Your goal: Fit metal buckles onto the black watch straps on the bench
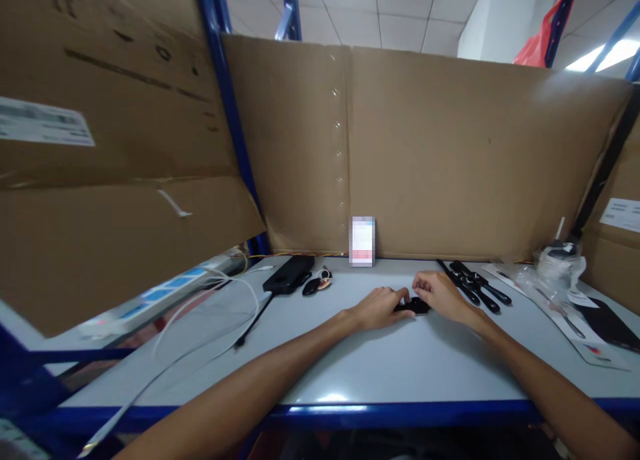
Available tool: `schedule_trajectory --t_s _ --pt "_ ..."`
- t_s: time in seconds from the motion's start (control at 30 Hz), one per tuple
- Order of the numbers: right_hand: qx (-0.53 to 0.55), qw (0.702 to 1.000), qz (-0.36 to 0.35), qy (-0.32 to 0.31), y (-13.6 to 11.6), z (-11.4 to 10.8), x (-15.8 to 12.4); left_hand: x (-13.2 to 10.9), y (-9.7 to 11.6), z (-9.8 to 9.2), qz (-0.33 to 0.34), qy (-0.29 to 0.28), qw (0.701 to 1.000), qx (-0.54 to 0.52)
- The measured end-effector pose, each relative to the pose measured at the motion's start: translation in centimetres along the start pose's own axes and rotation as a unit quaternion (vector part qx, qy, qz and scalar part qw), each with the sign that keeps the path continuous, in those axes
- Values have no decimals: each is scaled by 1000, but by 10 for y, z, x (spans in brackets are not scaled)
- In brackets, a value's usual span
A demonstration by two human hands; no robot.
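Observation:
On the grey-white table, my left hand (383,307) has its fingers closed on a small black item (419,305) lying low against the surface. Its kind cannot be made out, since the fingers cover part of it. My right hand (440,295) is at the item's right side with fingers curled in and the fingertips bent together just above it. Whatever may be pinched there is too small to see. Right of that hand lie several long black tools with rounded handles (483,290), side by side.
A phone (362,241) leans on the cardboard wall (475,160) at the back. Left are a black power bank-like box (289,275), keys (324,278), white cables (257,300) and a power strip (155,299). Right are plastic packaging (550,280) and a flat black object (611,323).

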State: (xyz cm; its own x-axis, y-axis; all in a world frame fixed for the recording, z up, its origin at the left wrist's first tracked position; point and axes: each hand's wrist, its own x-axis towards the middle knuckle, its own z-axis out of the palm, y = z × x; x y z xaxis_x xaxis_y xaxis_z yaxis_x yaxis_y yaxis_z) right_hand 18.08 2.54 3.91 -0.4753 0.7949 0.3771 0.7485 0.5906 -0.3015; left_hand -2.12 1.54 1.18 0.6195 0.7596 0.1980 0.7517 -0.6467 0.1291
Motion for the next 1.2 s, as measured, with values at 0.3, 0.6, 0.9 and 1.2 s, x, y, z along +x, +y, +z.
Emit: schedule_trajectory --t_s 0.3,0.6,0.9,1.2 --pt "-145 981 116 -62 32 -15 0 -4 7 -5 -14 0 1000 -22" --pt "86 988 36 -120 28 -5 4 -5 5 -1 1 13 1000 4" --pt "279 948 24 -150 41 17 10 -6 7 -2 -2 15 1000 15" --pt "422 886 131 -138 44 15 13 -7 10 -5 -23 8 1000 6"
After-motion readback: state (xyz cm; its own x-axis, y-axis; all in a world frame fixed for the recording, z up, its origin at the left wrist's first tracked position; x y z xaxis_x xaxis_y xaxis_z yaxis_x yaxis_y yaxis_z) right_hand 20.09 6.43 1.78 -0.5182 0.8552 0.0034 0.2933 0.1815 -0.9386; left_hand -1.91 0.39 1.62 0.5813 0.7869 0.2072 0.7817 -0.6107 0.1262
